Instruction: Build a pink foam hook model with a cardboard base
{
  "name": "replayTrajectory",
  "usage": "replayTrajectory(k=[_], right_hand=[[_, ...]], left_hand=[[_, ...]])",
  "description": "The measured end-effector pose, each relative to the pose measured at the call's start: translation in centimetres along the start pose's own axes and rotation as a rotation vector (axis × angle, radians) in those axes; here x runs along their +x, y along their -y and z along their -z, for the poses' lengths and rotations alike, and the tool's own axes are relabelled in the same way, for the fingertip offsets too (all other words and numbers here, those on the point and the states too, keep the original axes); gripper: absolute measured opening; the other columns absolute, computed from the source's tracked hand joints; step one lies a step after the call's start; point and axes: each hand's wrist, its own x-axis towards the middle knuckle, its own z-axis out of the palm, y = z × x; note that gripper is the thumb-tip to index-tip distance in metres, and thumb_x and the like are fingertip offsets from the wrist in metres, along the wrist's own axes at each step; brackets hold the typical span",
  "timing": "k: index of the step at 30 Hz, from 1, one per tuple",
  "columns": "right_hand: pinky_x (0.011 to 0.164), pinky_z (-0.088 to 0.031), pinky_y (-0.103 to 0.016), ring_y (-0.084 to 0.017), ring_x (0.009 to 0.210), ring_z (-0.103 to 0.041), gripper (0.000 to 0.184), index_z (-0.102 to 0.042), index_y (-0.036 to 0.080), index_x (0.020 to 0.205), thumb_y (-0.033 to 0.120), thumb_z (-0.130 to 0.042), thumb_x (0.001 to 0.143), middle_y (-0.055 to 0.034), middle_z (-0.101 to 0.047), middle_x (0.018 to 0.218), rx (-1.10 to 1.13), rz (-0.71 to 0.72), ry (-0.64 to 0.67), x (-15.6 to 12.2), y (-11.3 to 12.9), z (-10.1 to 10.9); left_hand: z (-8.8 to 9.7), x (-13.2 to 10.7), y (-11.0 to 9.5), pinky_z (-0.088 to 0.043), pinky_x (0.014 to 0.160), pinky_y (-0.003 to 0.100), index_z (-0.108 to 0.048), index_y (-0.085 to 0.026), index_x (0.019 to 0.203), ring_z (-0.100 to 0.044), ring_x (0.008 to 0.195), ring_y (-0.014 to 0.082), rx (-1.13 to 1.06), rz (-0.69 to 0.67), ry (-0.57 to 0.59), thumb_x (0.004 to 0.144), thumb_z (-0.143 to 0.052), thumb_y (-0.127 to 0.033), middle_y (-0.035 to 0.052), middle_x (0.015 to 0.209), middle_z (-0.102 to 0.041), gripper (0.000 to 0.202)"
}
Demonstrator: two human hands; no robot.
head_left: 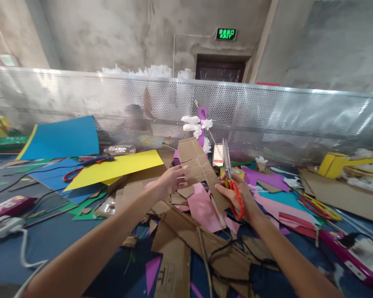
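A strip of brown cardboard (196,162) with fold lines is held up at a slant in front of me. My right hand (240,193) grips a pair of scissors (236,200) with orange-red handles, blades pointing up, and its thumb presses the cardboard's lower end. My left hand (171,180) is at the strip's left edge, fingers stretched and slightly apart; whether they touch it is hard to tell. Below lie pink sheets (205,211) and large cardboard scraps (174,252). Behind the strip stands a purple shape with white tufts (202,114).
Yellow (121,167) and blue sheets (65,138) lie at left. Purple power strips stand left (9,208) and right (351,256), with trailing cables. A perforated metal panel (164,99) closes off the table's back. Yellow-handled scissors (325,209) rest at right.
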Motion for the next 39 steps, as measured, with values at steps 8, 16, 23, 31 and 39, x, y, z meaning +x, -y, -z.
replayTrajectory(k=[8,16,23,31,39], right_hand=[[0.053,-0.04,-0.026,-0.012,0.053,-0.048,0.051,-0.052,0.024,0.097,0.058,-0.082,0.074,0.0048,-0.057,0.071,-0.103,-0.014,0.104,0.0,0.2,0.3],[0.055,-0.046,-0.025,-0.014,0.062,-0.052,0.063,-0.059,0.019,0.108,0.072,-0.072,0.078,-0.0017,-0.06,0.08,-0.367,-0.025,0.329,-0.9,2.3,2.8],[0.045,-0.045,-0.027,-0.013,0.054,-0.052,0.067,-0.062,0.02,0.114,0.081,-0.048,0.09,-0.0066,-0.067,0.082,-0.208,-0.147,0.511,-2.5,2.4,2.8],[0.042,-0.047,-0.026,-0.015,0.052,-0.056,0.045,-0.068,0.023,0.093,0.067,-0.063,0.089,-0.0056,-0.07,0.076,-0.172,-0.226,0.351,-3.5,2.6,1.9],[0.045,-0.055,-0.028,-0.017,0.048,-0.064,0.052,-0.062,0.02,0.084,0.071,-0.058,0.09,-0.0027,-0.066,0.066,-0.276,-0.212,0.45,-2.2,1.1,1.9]], left_hand=[[0.1,-0.7,1.7,-0.059,0.055,0.025,-0.067,-0.017,0.109,-0.074,0.071,0.0184,-0.003,-0.113,-0.122,0.079,-0.083,-0.033,0.0114,0.104,-0.075,0.038],[2.0,0.9,2.0,-0.064,0.07,0.033,-0.057,-0.02,0.11,-0.077,0.079,0.0198,-0.091,-0.325,-0.37,0.079,-0.078,-0.026,0.0078,0.106,-0.076,0.037],[1.8,1.2,2.7,-0.063,0.086,0.04,-0.06,-0.02,0.102,-0.075,0.084,0.0185,-0.135,-0.364,-0.396,0.075,-0.083,-0.03,0.0065,0.108,-0.075,0.037],[0.8,0.8,2.9,-0.061,0.086,0.039,-0.063,-0.02,0.108,-0.076,0.09,0.0226,-0.118,-0.371,-0.308,0.07,-0.086,-0.037,0.0079,0.106,-0.077,0.047],[0.0,0.2,3.0,-0.062,0.083,0.038,-0.065,-0.018,0.11,-0.076,0.092,0.0253,-0.114,-0.366,-0.258,0.067,-0.089,-0.037,0.0098,0.105,-0.078,0.053]])
